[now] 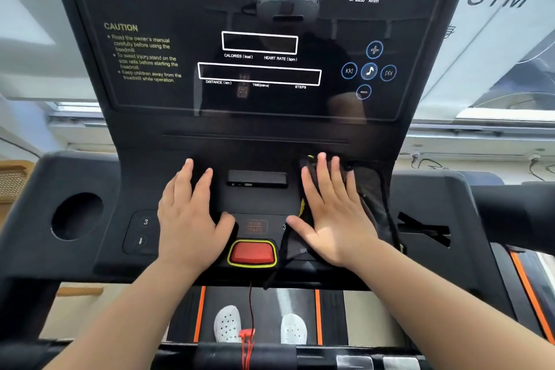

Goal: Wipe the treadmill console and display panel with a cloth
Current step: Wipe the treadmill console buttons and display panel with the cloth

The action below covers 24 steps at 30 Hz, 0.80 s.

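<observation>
- Two flat palms rest on the black plastic treadmill console (261, 159), and the nearest hazard sits between them: the red rectangular stop button with a yellow surround (252, 252). A sideways sweep of the dark cloth with yellow trim (369, 204) could press it or the faint orange start/stop key (254, 226) just above it.
- Loose cloth edges hang off the console's front lip, near the thin red safety cord (251, 303); a drag across could snag it (likely pulling the key free).
- The right hand (333, 219) lies spread on the cloth, fingers extended, pressing it down rather than clutching it; a bunched corner may slip out from under the palm.
- The left hand (189, 216) is spread too, bare on the console, gripping nothing, and covers part of the left keypad.
- The glossy black display panel (258, 48) above is untouched by either hand.
</observation>
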Each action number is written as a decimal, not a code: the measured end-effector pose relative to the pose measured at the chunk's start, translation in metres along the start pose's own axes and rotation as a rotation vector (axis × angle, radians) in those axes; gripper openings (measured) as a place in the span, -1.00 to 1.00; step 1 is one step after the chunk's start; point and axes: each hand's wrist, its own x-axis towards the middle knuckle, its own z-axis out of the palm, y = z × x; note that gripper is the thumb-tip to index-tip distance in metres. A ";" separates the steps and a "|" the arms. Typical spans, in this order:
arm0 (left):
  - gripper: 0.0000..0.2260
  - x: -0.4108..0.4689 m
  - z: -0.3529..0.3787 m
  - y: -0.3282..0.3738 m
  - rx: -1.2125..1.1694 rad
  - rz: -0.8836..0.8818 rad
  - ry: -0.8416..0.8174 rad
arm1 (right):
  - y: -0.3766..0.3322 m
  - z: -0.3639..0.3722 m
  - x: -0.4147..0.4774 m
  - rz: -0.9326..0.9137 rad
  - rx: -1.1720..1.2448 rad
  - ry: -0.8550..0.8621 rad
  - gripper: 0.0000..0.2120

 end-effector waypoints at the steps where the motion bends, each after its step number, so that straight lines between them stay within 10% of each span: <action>1: -0.30 0.000 0.000 0.001 -0.003 -0.006 -0.010 | -0.006 -0.002 0.003 0.000 0.014 -0.007 -0.10; 14: -0.37 -0.002 -0.026 -0.071 0.084 -0.129 0.032 | -0.116 -0.024 0.076 -0.423 -0.063 0.006 -0.20; 24: -0.40 -0.013 -0.060 -0.132 -0.297 -0.117 0.001 | -0.204 -0.018 0.120 -0.522 -0.087 0.002 -0.25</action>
